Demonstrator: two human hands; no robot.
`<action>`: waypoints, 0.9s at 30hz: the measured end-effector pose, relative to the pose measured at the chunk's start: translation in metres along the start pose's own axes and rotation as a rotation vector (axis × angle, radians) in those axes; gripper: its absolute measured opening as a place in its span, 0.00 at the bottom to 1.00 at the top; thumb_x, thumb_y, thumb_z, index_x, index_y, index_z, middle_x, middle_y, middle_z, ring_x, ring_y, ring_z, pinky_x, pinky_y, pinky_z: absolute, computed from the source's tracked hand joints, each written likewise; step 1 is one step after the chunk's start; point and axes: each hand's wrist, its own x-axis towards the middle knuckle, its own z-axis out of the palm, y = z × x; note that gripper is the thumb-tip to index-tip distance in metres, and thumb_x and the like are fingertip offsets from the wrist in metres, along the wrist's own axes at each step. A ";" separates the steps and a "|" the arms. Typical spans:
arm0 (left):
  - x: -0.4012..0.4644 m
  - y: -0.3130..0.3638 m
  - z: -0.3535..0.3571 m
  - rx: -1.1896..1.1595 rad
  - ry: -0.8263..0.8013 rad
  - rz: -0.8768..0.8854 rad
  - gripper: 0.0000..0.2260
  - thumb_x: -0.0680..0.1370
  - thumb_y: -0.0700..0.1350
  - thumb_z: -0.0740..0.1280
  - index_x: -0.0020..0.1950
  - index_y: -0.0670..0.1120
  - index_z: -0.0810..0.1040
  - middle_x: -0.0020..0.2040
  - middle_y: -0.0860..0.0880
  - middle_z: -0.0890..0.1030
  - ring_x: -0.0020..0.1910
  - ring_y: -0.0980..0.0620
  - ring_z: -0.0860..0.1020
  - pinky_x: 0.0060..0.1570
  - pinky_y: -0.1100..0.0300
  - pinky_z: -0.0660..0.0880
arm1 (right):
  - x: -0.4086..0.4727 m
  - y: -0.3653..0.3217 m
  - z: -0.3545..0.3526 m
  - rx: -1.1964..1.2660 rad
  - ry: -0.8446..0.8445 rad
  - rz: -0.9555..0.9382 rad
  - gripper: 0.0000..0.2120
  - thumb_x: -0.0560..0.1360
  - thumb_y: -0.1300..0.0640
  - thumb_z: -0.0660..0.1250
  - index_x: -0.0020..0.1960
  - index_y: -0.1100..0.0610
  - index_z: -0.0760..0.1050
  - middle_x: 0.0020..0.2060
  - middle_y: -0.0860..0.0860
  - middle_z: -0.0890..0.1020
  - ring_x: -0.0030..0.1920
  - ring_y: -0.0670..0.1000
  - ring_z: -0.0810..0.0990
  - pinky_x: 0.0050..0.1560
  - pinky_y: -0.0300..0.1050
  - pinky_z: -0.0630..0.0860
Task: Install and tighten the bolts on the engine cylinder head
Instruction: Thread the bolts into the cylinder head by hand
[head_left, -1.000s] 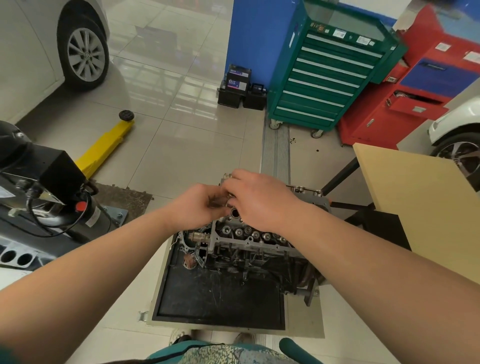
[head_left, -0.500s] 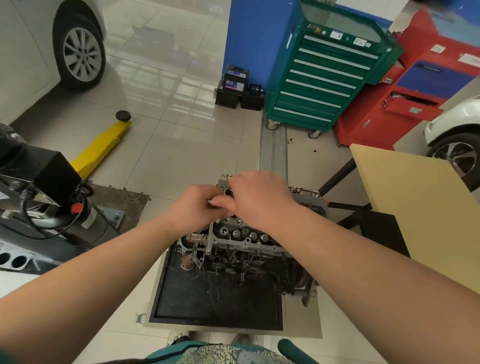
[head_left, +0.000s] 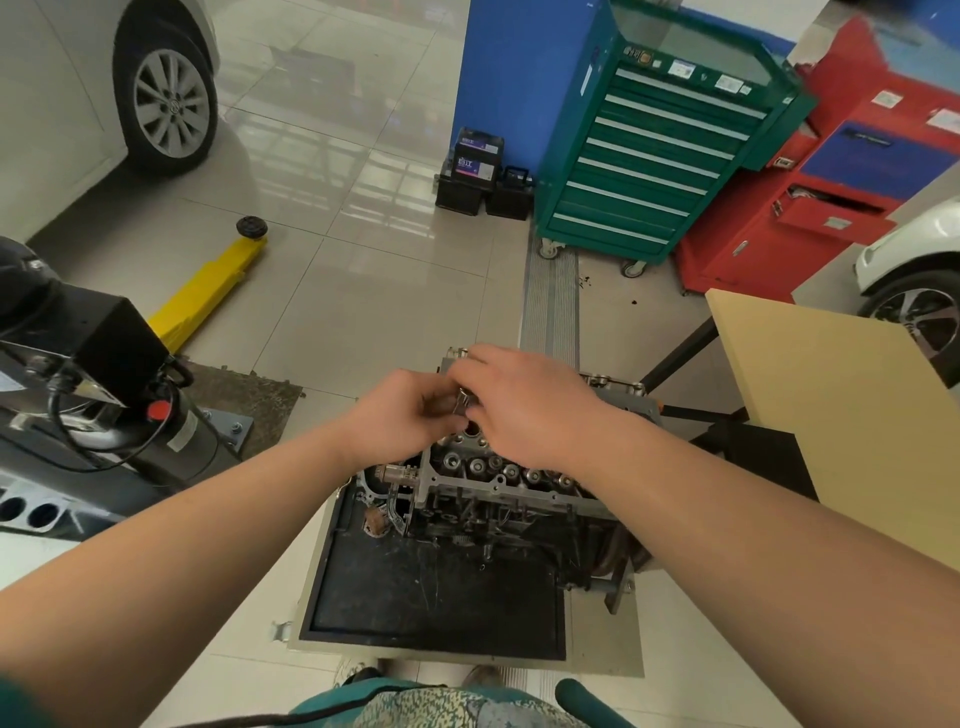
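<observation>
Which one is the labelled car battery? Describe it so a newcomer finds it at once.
Start at the green drawer cabinet against the blue wall. Black boxes sit on the floor left of its base. The battery is the tallest one, the only one with a purple-and-white label.

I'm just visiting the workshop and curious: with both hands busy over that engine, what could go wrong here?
Both hands, the left hand and the right hand, pinch a small metal part right above an open bore in the cylinder head. If it slips, it may drop into that hole or among the valve gear. The hands also hide the spot, so starting it crooked seems possible.
</observation>
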 end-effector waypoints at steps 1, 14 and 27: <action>-0.001 0.000 0.001 -0.029 -0.017 0.010 0.04 0.79 0.40 0.75 0.48 0.44 0.80 0.32 0.53 0.77 0.32 0.56 0.73 0.36 0.64 0.72 | 0.001 0.000 0.001 -0.011 0.012 0.043 0.11 0.82 0.46 0.66 0.59 0.53 0.74 0.49 0.49 0.77 0.51 0.56 0.79 0.42 0.52 0.75; 0.001 0.002 -0.001 -0.040 -0.009 -0.006 0.08 0.77 0.46 0.78 0.51 0.51 0.80 0.41 0.51 0.83 0.39 0.53 0.79 0.42 0.59 0.76 | 0.008 -0.006 0.003 -0.083 0.052 0.246 0.22 0.80 0.33 0.62 0.53 0.52 0.75 0.38 0.49 0.73 0.41 0.56 0.75 0.37 0.49 0.66; 0.004 0.003 -0.007 0.047 -0.039 -0.046 0.04 0.76 0.37 0.75 0.43 0.39 0.81 0.36 0.42 0.83 0.33 0.54 0.71 0.34 0.51 0.69 | 0.011 -0.009 0.005 -0.048 0.011 0.156 0.23 0.78 0.30 0.62 0.54 0.51 0.72 0.37 0.46 0.73 0.40 0.53 0.75 0.35 0.48 0.72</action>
